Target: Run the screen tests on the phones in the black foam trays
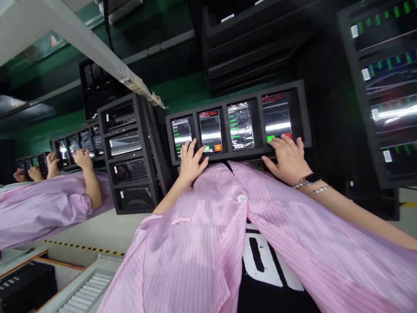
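Several phones wrapped in clear film stand lit in a black foam rack [228, 150]. My left hand [192, 163] spreads its fingers over the lower edge of the second phone [210, 130], and its thumb side lies near the first phone [181, 134]. An orange button shows on the second screen beside my fingertips. My right hand [286, 158], with a black smartwatch [311, 178] on its wrist, rests its fingertips on the bottom of the rightmost phone [276, 115], by green and red on-screen marks. Neither hand grips anything.
A co-worker in a pink striped smock [42, 213] reaches towards another phone rack [78, 143] at the far left. A tall black rack of phones [130, 152] stands between us. More lit racks [384, 87] fill the right side. A grey metal beam [97, 52] runs overhead.
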`<state>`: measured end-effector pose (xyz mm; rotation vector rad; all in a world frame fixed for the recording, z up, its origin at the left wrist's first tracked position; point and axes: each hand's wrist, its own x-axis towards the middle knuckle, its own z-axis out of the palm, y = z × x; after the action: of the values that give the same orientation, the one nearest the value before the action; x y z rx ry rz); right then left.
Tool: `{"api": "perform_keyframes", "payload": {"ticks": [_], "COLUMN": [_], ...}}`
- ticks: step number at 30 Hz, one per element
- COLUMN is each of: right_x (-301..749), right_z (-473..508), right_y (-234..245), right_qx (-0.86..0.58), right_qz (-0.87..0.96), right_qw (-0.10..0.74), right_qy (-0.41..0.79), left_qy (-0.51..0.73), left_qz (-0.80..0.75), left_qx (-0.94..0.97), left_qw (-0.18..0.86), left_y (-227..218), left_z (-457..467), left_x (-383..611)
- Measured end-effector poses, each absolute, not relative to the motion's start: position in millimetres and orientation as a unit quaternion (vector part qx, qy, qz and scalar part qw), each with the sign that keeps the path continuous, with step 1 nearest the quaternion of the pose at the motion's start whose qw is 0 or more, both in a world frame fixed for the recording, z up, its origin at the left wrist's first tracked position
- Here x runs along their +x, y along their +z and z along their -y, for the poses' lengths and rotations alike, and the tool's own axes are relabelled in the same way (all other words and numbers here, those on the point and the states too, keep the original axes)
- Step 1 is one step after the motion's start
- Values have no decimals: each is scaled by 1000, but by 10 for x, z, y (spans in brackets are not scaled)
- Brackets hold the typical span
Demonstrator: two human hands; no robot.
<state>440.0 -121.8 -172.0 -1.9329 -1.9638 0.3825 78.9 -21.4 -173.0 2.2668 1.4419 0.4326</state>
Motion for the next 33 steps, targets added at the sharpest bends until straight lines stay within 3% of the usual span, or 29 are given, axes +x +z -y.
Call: {"api": "perform_keyframes", "payload": {"ticks": [15, 33], "right_x": [3997, 3938], "right_z": [905, 852], "right_y": [-1765, -1766], "right_qx": [-582, -586], "right_qz": [772, 778], "right_qw": [189, 152], "right_qy": [170, 171], "left_qy": [153, 132], "left_qz": [-539, -558], "left_qx": [801, 787], "left_qw": [212, 230], "left_y": [-1708, -1594], "left_z": [268, 209], "left_x": [834, 850]}}
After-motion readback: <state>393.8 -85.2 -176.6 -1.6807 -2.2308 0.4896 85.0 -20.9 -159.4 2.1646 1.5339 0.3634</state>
